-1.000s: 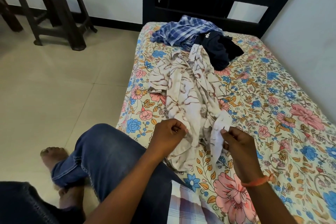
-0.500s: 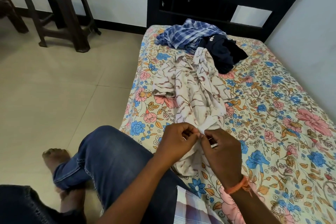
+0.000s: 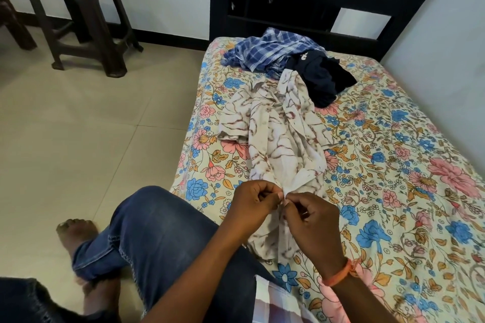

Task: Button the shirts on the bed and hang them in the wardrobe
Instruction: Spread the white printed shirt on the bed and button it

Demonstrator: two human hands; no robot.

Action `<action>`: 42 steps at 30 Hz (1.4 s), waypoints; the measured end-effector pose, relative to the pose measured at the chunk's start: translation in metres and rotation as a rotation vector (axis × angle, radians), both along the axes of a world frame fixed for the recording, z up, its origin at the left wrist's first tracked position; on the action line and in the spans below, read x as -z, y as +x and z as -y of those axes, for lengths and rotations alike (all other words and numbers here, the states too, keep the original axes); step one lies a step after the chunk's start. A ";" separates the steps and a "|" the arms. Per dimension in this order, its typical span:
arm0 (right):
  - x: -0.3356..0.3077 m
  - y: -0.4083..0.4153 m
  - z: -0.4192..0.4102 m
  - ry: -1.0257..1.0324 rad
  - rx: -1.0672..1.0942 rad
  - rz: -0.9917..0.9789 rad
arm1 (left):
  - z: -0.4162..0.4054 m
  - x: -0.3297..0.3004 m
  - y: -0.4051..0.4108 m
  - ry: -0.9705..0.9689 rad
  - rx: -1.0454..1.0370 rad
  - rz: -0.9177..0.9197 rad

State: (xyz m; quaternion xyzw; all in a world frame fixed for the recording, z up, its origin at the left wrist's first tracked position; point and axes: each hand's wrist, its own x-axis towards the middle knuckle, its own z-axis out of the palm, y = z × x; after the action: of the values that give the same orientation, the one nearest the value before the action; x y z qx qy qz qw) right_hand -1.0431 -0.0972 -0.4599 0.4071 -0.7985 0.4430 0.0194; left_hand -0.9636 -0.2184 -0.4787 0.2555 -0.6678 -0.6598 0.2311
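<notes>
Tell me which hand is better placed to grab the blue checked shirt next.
Left, probably. The blue checked shirt lies far up the bed, left of the dark garment. Both left hand and right hand pinch the cream shirt.

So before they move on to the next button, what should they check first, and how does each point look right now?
1. Both front edges held: ok, left hand and right hand each pinch the cream patterned shirt.
2. Edges brought together: ok, the fingertips meet.
3. Button through its hole: cannot tell, fingers hide it.
4. Shirt lying flat: not ok, it is bunched and twisted.
5. Other shirts out of the way: ok, the blue checked shirt and dark garment lie near the headboard.
</notes>
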 end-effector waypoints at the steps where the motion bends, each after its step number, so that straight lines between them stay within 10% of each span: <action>1: -0.002 0.001 0.000 -0.023 0.001 0.061 | 0.000 0.001 0.000 0.006 -0.001 0.002; 10: 0.000 -0.002 -0.001 -0.032 0.063 0.314 | 0.000 0.004 -0.001 -0.016 0.032 0.070; 29: 0.012 -0.005 -0.001 -0.018 0.068 0.066 | 0.002 0.007 0.000 0.042 0.074 0.042; 36: 0.009 -0.001 0.005 -0.124 0.098 0.438 | -0.002 0.008 -0.002 -0.219 0.010 0.100; 42: 0.016 -0.004 0.008 -0.231 0.119 0.837 | 0.000 0.011 -0.005 -0.024 0.069 0.146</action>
State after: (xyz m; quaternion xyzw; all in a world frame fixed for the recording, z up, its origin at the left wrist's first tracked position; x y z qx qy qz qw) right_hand -1.0473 -0.1047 -0.4756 0.1407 -0.7049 0.6543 -0.2350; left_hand -0.9688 -0.2188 -0.4901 0.2772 -0.6992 -0.6388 0.1619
